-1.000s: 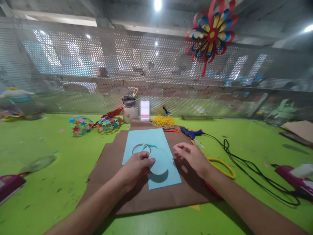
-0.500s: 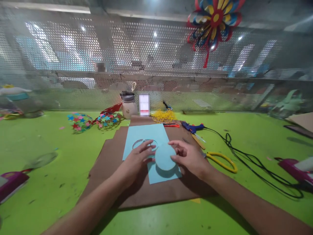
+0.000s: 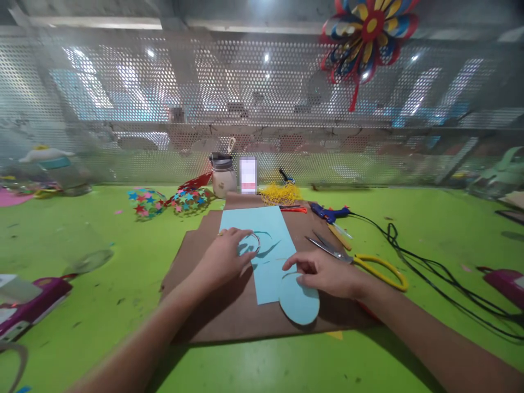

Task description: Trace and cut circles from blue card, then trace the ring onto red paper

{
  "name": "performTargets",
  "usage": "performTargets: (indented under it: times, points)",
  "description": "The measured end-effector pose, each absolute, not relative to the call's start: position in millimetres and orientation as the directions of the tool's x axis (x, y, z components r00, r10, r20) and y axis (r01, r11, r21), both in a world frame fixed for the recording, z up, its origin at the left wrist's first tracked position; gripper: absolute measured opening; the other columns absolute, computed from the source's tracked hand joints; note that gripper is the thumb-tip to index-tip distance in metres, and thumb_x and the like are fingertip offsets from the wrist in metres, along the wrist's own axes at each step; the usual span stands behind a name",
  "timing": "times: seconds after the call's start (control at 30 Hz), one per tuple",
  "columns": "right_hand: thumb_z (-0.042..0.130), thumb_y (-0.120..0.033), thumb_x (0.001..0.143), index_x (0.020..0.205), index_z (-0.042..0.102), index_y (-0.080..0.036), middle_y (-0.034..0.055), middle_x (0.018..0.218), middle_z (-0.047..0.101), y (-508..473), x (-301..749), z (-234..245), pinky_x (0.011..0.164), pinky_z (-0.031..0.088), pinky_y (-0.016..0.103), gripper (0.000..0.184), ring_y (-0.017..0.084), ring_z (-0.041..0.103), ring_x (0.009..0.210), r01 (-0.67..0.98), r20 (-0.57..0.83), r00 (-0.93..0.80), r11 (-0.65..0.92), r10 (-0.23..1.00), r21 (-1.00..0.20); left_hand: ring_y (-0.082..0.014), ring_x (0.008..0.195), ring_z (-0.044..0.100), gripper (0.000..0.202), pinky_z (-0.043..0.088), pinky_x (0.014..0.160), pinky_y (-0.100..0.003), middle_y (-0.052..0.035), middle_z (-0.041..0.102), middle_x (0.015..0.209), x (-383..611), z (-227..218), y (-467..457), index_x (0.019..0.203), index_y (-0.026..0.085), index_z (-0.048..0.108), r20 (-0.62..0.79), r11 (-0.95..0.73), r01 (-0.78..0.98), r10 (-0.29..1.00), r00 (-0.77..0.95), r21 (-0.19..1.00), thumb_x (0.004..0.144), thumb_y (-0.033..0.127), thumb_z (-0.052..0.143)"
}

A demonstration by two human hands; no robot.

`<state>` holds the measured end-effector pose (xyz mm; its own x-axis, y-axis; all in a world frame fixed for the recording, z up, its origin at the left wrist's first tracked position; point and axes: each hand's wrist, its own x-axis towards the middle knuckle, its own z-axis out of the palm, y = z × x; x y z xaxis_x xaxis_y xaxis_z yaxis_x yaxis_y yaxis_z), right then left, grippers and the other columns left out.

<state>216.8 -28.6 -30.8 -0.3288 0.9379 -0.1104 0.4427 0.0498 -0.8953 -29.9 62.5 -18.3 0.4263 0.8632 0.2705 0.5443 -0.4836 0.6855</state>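
We have the sheet [image 3: 250,218] on the mat [image 3: 229,322]; disc [image 3: 300,302] over its near right corner; scissors [image 3: 347,258] farther right.

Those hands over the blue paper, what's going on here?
A person is handling craft pieces. The left hand is at a thin ring over a blue sheet; the right hand touches a round blue piece, which overlaps the sheet's edge. Open scissors lie beside that hand.
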Motion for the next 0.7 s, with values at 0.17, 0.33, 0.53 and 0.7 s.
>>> performTargets:
  times: [0.17,0.33,0.53,0.7]
  points:
    - [0.058,-0.024,0.086,0.110,0.070,-0.019,0.0035,0.081,0.066,-30,216,-30,0.065,0.042,0.030,0.027,0.018,0.056,0.072,0.763,0.025,-0.230,0.196,0.973,-0.616,-0.0318,0.096,0.055,0.012,0.041,0.093,-0.047,-0.0123,0.065,0.091,-21,-30,51,0.074,0.019,0.069,0.293,-0.577,0.600,0.810,0.508,0.555,0.075,0.014,0.058]
    - [0.063,-0.025,0.086,0.126,0.060,-0.016,0.0139,0.119,0.063,-26,211,-22,0.095,0.046,0.041,0.042,0.027,0.058,0.109,0.801,0.319,-0.134,0.292,0.938,-0.523,-0.0241,0.082,0.059,0.018,0.044,0.080,-0.037,-0.0081,0.065,0.086,-22,-24,51,0.083,0.019,0.069,0.379,-0.615,0.537,0.785,0.491,0.577,0.086,0.018,0.051]
    - [0.061,-0.015,0.085,0.128,0.058,-0.020,0.0137,0.143,0.050,-16,182,-12,0.107,0.039,0.048,0.044,0.029,0.046,0.130,0.744,0.420,-0.349,0.520,0.838,-0.420,-0.0197,0.085,0.062,0.015,0.047,0.081,-0.031,-0.0064,0.068,0.090,-17,-14,35,0.085,0.021,0.071,0.468,-0.697,0.323,0.687,0.557,0.640,0.089,0.024,0.056]
    - [0.048,-0.016,0.091,0.094,0.068,-0.021,0.0037,0.088,0.071,-16,188,-2,0.078,0.051,0.035,0.021,0.020,0.065,0.080,0.631,0.324,-0.221,0.388,0.920,-0.672,-0.0209,0.096,0.062,0.027,0.049,0.081,-0.030,-0.0091,0.065,0.114,-18,-3,31,0.114,0.022,0.064,0.493,-0.617,0.249,0.764,0.415,0.747,0.088,0.027,0.061]
